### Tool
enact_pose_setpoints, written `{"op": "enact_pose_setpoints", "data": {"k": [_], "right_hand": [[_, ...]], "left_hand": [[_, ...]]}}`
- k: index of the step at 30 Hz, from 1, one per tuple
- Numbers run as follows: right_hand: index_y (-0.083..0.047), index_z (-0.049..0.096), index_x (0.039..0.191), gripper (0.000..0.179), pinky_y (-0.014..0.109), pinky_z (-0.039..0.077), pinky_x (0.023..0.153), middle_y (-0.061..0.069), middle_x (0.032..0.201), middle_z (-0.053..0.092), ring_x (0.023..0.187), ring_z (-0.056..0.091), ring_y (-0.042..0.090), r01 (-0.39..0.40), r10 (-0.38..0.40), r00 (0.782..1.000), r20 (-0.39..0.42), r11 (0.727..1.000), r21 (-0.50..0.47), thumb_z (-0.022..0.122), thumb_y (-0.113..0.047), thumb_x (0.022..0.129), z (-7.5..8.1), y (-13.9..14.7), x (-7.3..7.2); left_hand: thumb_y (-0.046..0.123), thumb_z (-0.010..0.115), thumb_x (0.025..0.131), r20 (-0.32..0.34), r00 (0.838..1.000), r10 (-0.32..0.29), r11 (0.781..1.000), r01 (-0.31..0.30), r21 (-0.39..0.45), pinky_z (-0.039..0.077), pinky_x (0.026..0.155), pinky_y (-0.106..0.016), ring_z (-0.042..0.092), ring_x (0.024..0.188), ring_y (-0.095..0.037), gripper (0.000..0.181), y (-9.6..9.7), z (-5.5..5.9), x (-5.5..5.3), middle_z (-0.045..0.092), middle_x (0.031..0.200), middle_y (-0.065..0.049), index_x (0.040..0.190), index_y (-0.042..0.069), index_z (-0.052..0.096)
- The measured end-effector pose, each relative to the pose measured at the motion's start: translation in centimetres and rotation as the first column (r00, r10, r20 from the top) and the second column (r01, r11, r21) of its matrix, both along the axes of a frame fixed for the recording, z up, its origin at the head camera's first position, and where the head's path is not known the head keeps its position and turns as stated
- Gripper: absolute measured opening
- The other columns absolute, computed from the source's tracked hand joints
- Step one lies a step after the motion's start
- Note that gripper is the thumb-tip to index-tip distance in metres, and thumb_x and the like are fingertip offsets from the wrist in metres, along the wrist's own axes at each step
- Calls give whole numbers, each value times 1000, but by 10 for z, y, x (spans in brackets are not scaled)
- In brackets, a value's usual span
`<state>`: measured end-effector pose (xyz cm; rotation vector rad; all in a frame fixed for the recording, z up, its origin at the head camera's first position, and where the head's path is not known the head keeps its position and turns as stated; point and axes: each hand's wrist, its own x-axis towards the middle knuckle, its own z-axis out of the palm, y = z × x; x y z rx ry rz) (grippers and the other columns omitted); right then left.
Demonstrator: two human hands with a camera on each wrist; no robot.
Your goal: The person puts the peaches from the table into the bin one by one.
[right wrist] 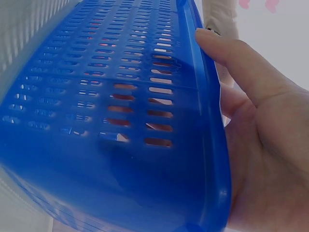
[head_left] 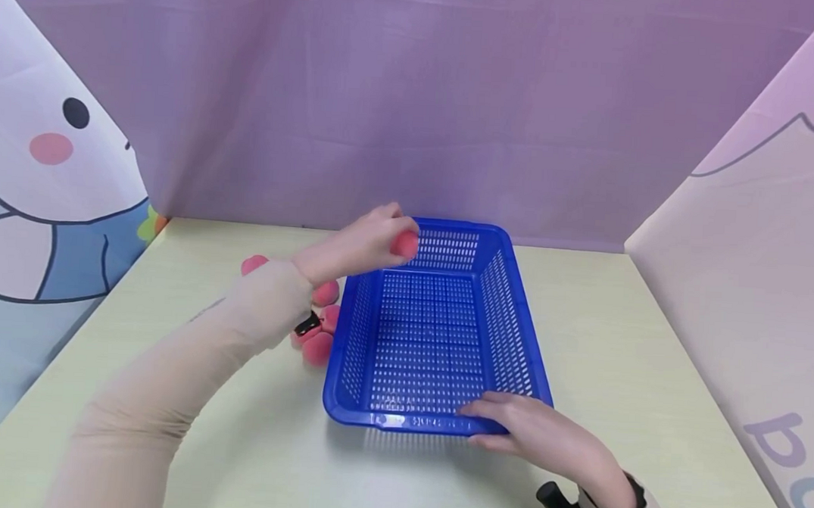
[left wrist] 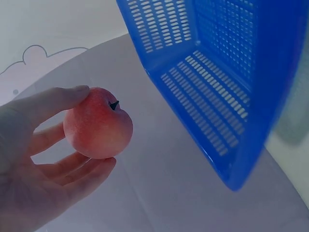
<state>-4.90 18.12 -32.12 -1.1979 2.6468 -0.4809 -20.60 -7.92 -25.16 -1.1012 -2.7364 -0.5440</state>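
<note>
My left hand (head_left: 363, 243) grips a red apple (head_left: 404, 244) above the far left corner of a blue plastic basket (head_left: 430, 338). In the left wrist view, the apple (left wrist: 98, 123) shows a dark stem, with the thumb on top and fingers curled beneath it. The slotted basket (left wrist: 207, 96) appears beside it, apart from the fruit. At the near right corner my right hand (head_left: 532, 434) holds the basket's rim, its fingers over the edge and the thumb outside. The basket wall (right wrist: 120, 159) fills much of the right wrist view.
Several more red apples (head_left: 317, 348) lie on the pale table (head_left: 256, 429) left of the basket, partly hidden by my left forearm. A purple cloth backdrop (head_left: 421, 95) stands behind, with printed panels at both sides. Dark wrist mounts sit on both sleeves.
</note>
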Motion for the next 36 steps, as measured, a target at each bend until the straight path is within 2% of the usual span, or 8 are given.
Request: {"op": "enact_pose_setpoints", "data": {"k": [3,9,14,21,25,30,36], "right_hand": [[-14,61,110,34,35,49,78,-1,102,62,95,58,19,-2,2,1000,-6,1000,0,48,-38,88,0,0,0],[-14,61,109,35,34,49,78,-2,101,62,94,59,18,-7,7,1000,-7,1000,-2,48,-38,88,-1,-1,0],[-14,61,109,35,33,49,78,-2,101,62,94,58,17,-8,8,1000,-8,1000,-1,47,-39,88,-1,-2,0],[-14,61,110,34,35,48,79,-2,103,62,97,58,19,0,0,1000,16,1000,11,49,-37,88,0,-4,1],[-14,61,110,33,36,48,80,-1,104,63,98,58,21,0,-1,1000,20,1000,14,50,-35,88,0,-4,0],[-14,60,110,31,37,48,80,-1,104,62,99,57,21,0,0,1000,26,1000,17,51,-33,88,0,-4,0],[-15,60,110,33,38,48,80,-1,105,62,99,57,22,-1,1,1000,20,1000,18,49,-36,88,0,-3,-1]], "left_hand": [[12,66,75,26,1000,0,1000,1,-12,47,70,-33,50,86,-26,33,13,1,-6,51,94,-16,106,1,60],[15,65,78,130,991,23,999,-18,-43,47,75,-29,48,90,-23,36,38,2,-13,50,100,-13,111,5,58],[18,63,80,156,987,32,997,-21,-69,47,76,-26,48,92,-20,36,56,-4,-20,49,103,-10,114,7,56],[18,62,81,203,978,56,997,-45,-58,47,77,-25,47,95,-18,37,76,-16,-32,48,107,-9,116,8,55],[17,62,81,214,975,57,998,-50,-41,46,79,-25,46,98,-19,38,85,-26,-39,48,110,-9,118,9,54],[18,62,81,220,973,70,997,-66,-27,46,81,-25,46,100,-19,40,95,-44,-49,47,113,-11,119,8,53],[20,61,81,210,971,111,994,-112,-3,46,81,-25,47,99,-19,41,104,-63,-62,47,112,-10,119,9,53]]}}
